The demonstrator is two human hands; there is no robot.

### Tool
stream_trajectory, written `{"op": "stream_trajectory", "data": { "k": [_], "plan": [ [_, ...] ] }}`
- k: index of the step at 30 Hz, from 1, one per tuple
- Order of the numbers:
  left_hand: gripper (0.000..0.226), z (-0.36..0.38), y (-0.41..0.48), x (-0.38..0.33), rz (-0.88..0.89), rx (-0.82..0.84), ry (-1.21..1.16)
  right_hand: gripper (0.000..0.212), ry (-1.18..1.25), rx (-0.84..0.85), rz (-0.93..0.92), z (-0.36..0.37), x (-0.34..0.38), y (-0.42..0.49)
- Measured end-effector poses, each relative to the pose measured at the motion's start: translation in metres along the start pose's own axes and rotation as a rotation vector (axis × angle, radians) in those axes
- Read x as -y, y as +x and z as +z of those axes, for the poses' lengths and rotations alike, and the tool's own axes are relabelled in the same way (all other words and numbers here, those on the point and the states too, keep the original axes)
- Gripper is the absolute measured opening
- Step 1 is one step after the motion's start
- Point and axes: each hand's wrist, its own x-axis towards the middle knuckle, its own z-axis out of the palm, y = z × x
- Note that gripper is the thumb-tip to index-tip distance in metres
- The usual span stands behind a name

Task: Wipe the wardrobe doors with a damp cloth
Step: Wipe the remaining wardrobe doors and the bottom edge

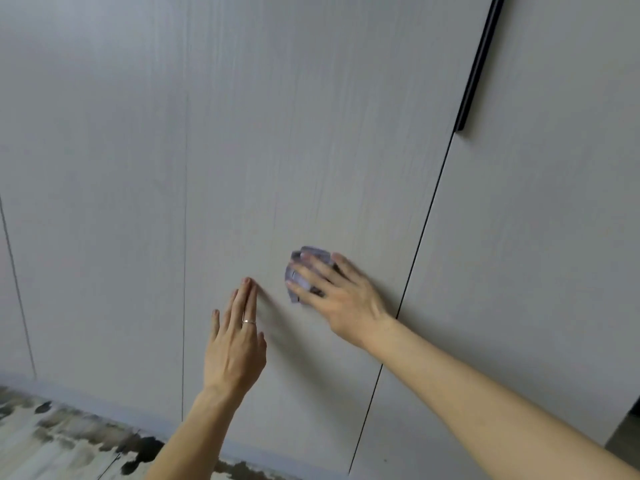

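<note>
- Head view: the right hand (341,299) lies flat on the lilac cloth (304,268), fingers spread and fairly straight across it, pressing the bunched cloth against the pale wardrobe door (277,133) low on the panel, near the dark gap (426,216) to the next door
- Head view: the left hand (235,344) holds nothing; its fingers are straight and close together, a ring (248,321) on one, with the fingertips at the door surface just left of the cloth. Whether the palm also touches cannot be told
- The step in hand looks like wiping the lower part of this panel. The cloth is crumpled into a small wad, so each pass covers only a narrow strip; folding it flatter under the palm would likely give wider, more even contact
- Strokes that follow the faint vertical grain and overlap each other should leave fewer streaks than random circles on a matt finish like this
- The left hand is well placed to steady the door, so that pressure from the wiping hand does not push it on its hinges
- The strip beside the gap and the area under the black handle (479,64) are easy to miss; running the cloth edge along them would be worthwhile
- The bottom edge near the patterned floor (52,441) appears to lie below the cloth's present position and probably calls for a lower reach
</note>
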Motion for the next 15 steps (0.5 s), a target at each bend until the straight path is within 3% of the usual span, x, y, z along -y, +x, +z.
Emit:
{"op": "stream_trajectory", "data": {
  "k": [3,9,11,15],
  "plan": [
    [0.095,-0.005,0.000,0.017,-0.053,0.046,-0.011,0.058,0.009,-0.060,0.266,-0.011,0.008,0.033],
    [0.107,-0.010,-0.002,0.025,0.014,0.027,0.011,0.053,-0.079,0.140,-0.125,0.010,0.039,0.005],
    [0.108,-0.009,-0.001,0.003,0.115,0.024,0.005,0.056,-0.058,0.116,-0.021,0.000,0.018,-0.022],
    [0.099,-0.007,0.007,-0.054,0.300,0.000,0.061,0.063,0.008,-0.035,0.436,-0.029,-0.042,-0.091]
  ]
}}
